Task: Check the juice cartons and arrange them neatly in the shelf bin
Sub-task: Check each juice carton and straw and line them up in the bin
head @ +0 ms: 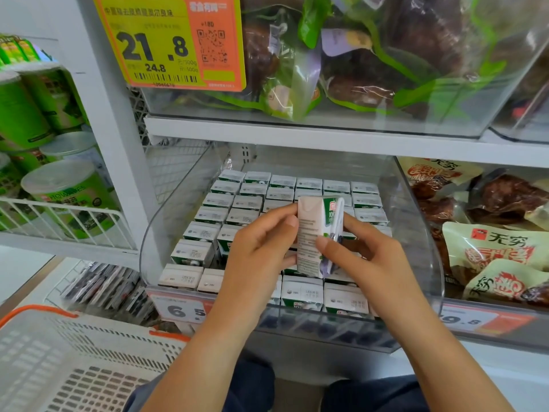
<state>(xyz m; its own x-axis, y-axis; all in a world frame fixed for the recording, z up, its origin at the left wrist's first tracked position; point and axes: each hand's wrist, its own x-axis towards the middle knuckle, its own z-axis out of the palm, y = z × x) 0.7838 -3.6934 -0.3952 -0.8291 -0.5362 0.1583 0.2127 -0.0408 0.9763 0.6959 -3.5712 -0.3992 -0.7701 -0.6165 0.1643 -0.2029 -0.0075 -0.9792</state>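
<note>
You're mid-check imo: left hand (261,248) + right hand (356,251) both pinch one small white-green juice carton (315,233), upright over the clear plastic shelf bin (166,221). Next, prob drop it into a gap in the rows w/ the others.

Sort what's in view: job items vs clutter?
Job:
- small white-and-green juice carton, held upright by left hand and right hand
- rows of matching cartons
- clear plastic shelf bin

Clutter:
- white-and-orange plastic basket
- green canisters
- beige snack packs
- yellow-and-orange price tag
</note>
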